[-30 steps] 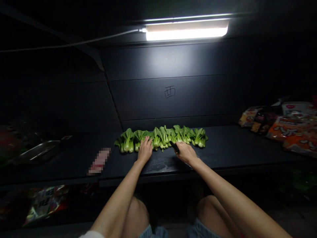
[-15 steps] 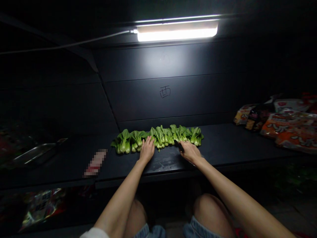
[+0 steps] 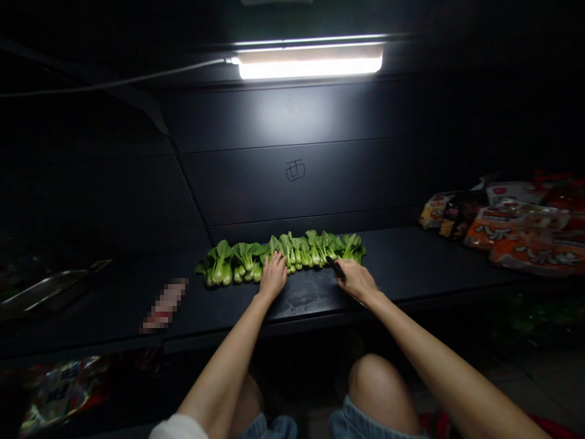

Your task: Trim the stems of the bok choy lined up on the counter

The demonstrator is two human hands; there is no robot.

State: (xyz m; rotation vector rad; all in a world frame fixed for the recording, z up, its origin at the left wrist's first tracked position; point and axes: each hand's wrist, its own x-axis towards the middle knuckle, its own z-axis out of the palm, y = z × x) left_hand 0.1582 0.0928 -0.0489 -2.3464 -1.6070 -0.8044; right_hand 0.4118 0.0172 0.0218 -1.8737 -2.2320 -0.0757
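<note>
A row of green bok choy (image 3: 247, 262) lies along the dark shelf (image 3: 311, 299), leaves toward the back panel and pale stems toward me. My left hand (image 3: 274, 272) rests on the stems near the middle of the row, fingers stretched out. Farther right, my right hand (image 3: 355, 279) is closed around a slim black object (image 3: 336, 268) just in front of the stems. One end of that object sticks out past the fingers; the rest is mostly covered by the hand, so its kind is unclear.
Orange snack bags (image 3: 521, 238) are piled at the right. A metal tray (image 3: 46, 289) and a blurred-out card (image 3: 164, 306) lie at the left. Packaged goods (image 3: 64, 390) sit on a lower level. A lit lamp (image 3: 311, 66) with a white cable hangs above.
The view has shifted slightly, so the bok choy and shelf appear farther left. Relative to the row, both hands sit slightly farther right; the right hand still grips the black object.
</note>
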